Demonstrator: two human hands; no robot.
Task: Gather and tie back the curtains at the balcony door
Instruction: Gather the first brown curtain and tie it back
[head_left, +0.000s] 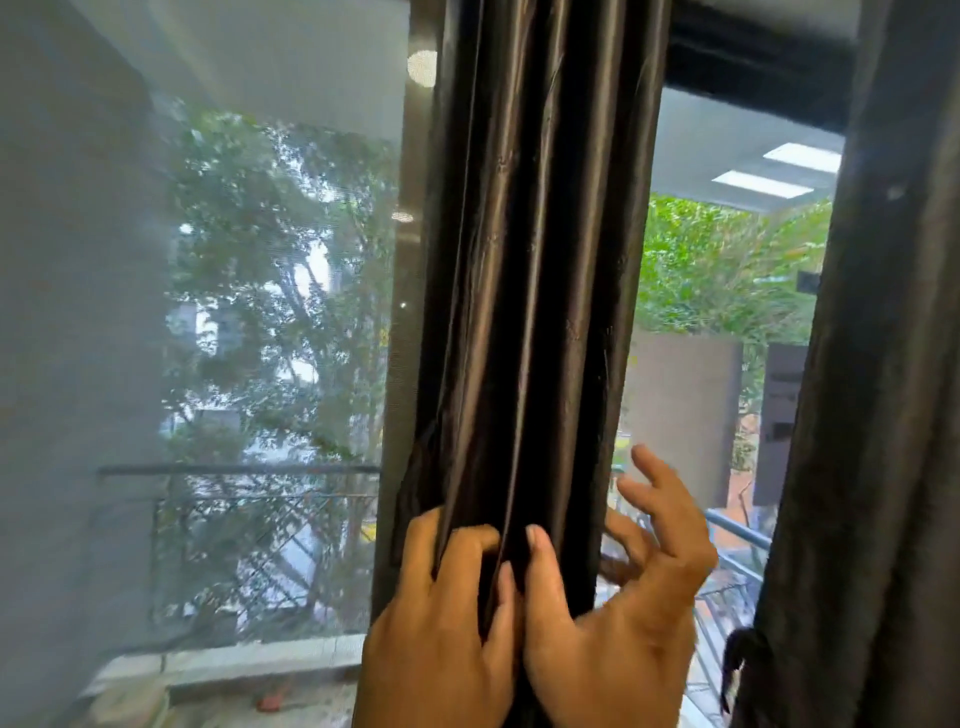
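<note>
A dark brown glossy curtain hangs bunched into vertical folds down the middle of the view. My left hand clutches its folds from the left at the bottom, fingers curled into the cloth. My right hand presses its thumb against the bundle from the right, while its fingers are spread apart behind the curtain's right edge. A second dark curtain hangs at the far right, with a dark tassel or tie dangling at its lower left edge.
A grey mesh screen covers the opening on the left, with trees and a balcony railing behind it. To the right of the bunched curtain the opening shows a blue railing and greenery. A dark door frame top runs overhead.
</note>
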